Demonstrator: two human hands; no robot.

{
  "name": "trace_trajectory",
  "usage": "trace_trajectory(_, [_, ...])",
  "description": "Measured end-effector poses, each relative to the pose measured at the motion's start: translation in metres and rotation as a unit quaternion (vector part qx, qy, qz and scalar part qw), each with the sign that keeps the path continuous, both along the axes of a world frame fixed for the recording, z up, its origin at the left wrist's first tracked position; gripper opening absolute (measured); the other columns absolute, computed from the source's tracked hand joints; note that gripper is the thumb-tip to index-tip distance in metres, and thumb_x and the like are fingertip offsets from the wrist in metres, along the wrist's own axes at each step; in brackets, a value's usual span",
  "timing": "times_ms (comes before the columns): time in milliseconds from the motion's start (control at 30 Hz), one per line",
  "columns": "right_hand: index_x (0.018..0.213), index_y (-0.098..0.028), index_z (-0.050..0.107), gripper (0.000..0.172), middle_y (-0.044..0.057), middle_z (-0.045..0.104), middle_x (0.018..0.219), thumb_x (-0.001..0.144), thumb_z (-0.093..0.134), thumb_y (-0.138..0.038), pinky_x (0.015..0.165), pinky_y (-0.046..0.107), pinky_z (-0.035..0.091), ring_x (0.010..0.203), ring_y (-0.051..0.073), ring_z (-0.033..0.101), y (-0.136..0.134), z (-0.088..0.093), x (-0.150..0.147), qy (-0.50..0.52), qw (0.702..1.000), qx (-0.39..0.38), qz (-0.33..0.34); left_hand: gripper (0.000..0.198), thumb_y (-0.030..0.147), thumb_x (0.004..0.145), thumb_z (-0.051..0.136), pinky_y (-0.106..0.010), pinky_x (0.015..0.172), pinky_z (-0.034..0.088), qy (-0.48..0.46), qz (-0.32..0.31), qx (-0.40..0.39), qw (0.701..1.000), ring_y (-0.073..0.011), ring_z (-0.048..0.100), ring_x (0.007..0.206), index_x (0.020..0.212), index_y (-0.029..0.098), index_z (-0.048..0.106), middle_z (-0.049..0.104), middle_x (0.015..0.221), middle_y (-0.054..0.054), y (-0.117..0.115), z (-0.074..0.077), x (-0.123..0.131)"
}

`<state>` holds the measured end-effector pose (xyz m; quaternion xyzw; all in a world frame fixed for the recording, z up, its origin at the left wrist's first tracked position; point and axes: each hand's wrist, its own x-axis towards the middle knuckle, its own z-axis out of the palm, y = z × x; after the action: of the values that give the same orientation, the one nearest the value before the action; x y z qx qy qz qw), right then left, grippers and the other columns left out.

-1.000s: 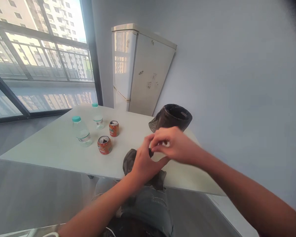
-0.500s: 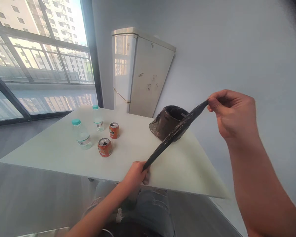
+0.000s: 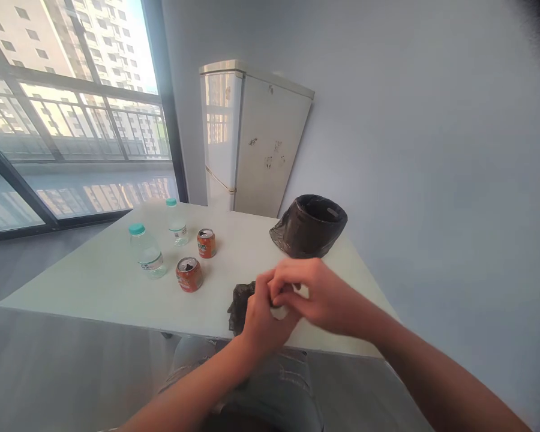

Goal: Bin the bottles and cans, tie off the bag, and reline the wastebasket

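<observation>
on one flat white table (image 3: pixel 94 282), one round black-plastic-lined bin (image 3: pixel 306 234) stands near the right edge, the left hand (image 3: pixel 265 315) grips one crumpled black plastic bag (image 3: pixel 238 309) by the near edge, the right hand (image 3: pixel 308 294) pinches against it, contents unclear, and two teal-capped clear plastic bottles (image 3: pixel 146 249) and two orange metal cans (image 3: pixel 189 277) stand leftward across a gap.

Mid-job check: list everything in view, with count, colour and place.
table: 1, white, middle
cans: 2, orange-red, centre-left
bottles: 2, clear with teal caps, left of cans
bag-covered container: 1, black, table's right rear
plastic bag: 1, black, bunched near front edge
fridge: 1, off-white, behind table
wall: 1, grey-blue, right
window: 1, dark-framed, left
buildings: count unclear, pale, outside
floor: 1, grey, below
trousers: 1 pair, blue-grey, bottom
left hand: 1, bare, around the bag
right hand: 1, bare, at left fingertips
</observation>
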<state>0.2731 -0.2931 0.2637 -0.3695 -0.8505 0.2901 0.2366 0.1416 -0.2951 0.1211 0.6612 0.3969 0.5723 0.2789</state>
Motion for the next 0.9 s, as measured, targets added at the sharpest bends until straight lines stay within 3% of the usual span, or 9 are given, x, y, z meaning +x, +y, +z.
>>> trace_trajectory(100, [0.081, -0.023, 0.066, 0.018, -0.002, 0.069, 0.085, 0.09, 0.063, -0.008, 0.071, 0.03, 0.051, 0.078, 0.016, 0.063, -0.008, 0.004, -0.003, 0.056, 0.998, -0.001, -0.011, 0.008, 0.031, 0.092, 0.057, -0.026, 0.06, 0.047, 0.004, -0.065, -0.049, 0.997, -0.0135, 0.056, 0.056, 0.093, 0.023, 0.056, 0.062, 0.067, 0.002, 0.008, -0.017, -0.006])
trace_trajectory(267, [0.085, -0.027, 0.071, 0.011, 0.001, 0.065, 0.085, 0.092, 0.076, -0.034, 0.072, 0.034, 0.05, 0.078, 0.019, 0.06, 0.019, 0.044, 0.077, 0.286, 0.915, 0.155, -0.238, 0.019, 0.037, 0.095, 0.053, -0.028, 0.066, 0.044, 0.113, -0.128, -0.124, 0.977, -0.0155, 0.053, 0.063, 0.082, 0.023, 0.054, 0.059, 0.067, 0.001, 0.011, -0.06, -0.028])
trace_trajectory(333, [0.089, -0.028, 0.073, 0.017, 0.005, 0.069, 0.106, 0.09, 0.077, -0.045, 0.082, 0.037, 0.053, 0.096, 0.023, 0.064, 0.035, 0.041, 0.113, 0.356, 0.889, 0.131, -0.257, 0.018, 0.033, 0.096, 0.048, -0.029, 0.067, 0.043, 0.115, -0.116, -0.142, 0.976, -0.0158, 0.054, 0.065, 0.086, 0.022, 0.057, 0.06, 0.069, 0.0, 0.013, -0.071, -0.034])
trace_trajectory(467, [0.119, -0.033, 0.069, 0.069, 0.01, 0.054, 0.154, 0.082, 0.055, -0.09, 0.106, 0.05, 0.05, 0.141, 0.033, 0.049, 0.042, -0.032, 0.118, 0.41, 0.878, -0.054, -0.242, 0.022, 0.033, 0.099, 0.045, -0.028, 0.063, 0.04, 0.117, -0.1, -0.174, 0.973, -0.0154, 0.052, 0.063, 0.087, 0.021, 0.058, 0.055, 0.066, 0.001, 0.023, -0.069, -0.035])
trace_trajectory(567, [0.125, -0.035, 0.065, 0.074, 0.011, 0.058, 0.15, 0.07, 0.075, -0.084, 0.108, 0.057, 0.048, 0.142, 0.037, 0.051, 0.028, -0.11, 0.067, 0.386, 0.879, -0.228, -0.161, 0.026, 0.036, 0.101, 0.045, -0.027, 0.064, 0.04, 0.132, -0.142, -0.177, 0.965, -0.0157, 0.054, 0.066, 0.087, 0.02, 0.059, 0.058, 0.07, 0.0, 0.025, -0.055, -0.026])
trace_trajectory(633, [0.125, -0.032, 0.064, 0.062, 0.012, 0.066, 0.137, 0.08, 0.073, -0.075, 0.104, 0.057, 0.052, 0.128, 0.036, 0.062, 0.02, -0.143, 0.037, 0.434, 0.838, -0.301, -0.136, 0.028, 0.038, 0.102, 0.045, -0.026, 0.065, 0.041, 0.143, -0.185, -0.177, 0.956, -0.0152, 0.056, 0.067, 0.088, 0.02, 0.06, 0.062, 0.073, 0.0, 0.021, -0.05, -0.019])
trace_trajectory(700, [0.112, -0.03, 0.065, 0.047, 0.005, 0.07, 0.097, 0.087, 0.069, -0.069, 0.087, 0.047, 0.06, 0.09, 0.026, 0.07, 0.022, -0.153, 0.029, 0.495, 0.797, -0.312, -0.148, 0.03, 0.042, 0.104, 0.045, -0.025, 0.062, 0.041, 0.171, -0.24, -0.199, 0.935, -0.0145, 0.056, 0.062, 0.093, 0.019, 0.061, 0.062, 0.07, 0.001, 0.017, -0.05, -0.015])
trace_trajectory(767, [0.098, -0.027, 0.062, 0.032, -0.006, 0.045, 0.062, 0.091, 0.071, -0.058, 0.058, 0.029, 0.055, 0.052, 0.013, 0.048, 0.034, -0.151, 0.045, 0.556, 0.757, -0.282, -0.194, 0.031, 0.044, 0.105, 0.044, -0.025, 0.057, 0.04, 0.232, -0.279, -0.213, 0.907, -0.0146, 0.054, 0.056, 0.094, 0.02, 0.06, 0.059, 0.064, 0.002, 0.019, -0.056, -0.016])
trace_trajectory(900, [0.088, -0.023, 0.055, 0.028, -0.013, 0.019, 0.055, 0.092, 0.071, -0.045, 0.039, 0.018, 0.027, 0.043, 0.007, 0.016, 0.067, -0.163, 0.102, 0.584, 0.722, -0.214, -0.302, 0.022, 0.034, 0.106, 0.043, -0.028, 0.067, 0.044, 0.452, -0.206, -0.132, 0.858, -0.0207, 0.068, 0.074, 0.106, 0.021, 0.061, 0.071, 0.082, -0.006, 0.05, -0.075, -0.029])
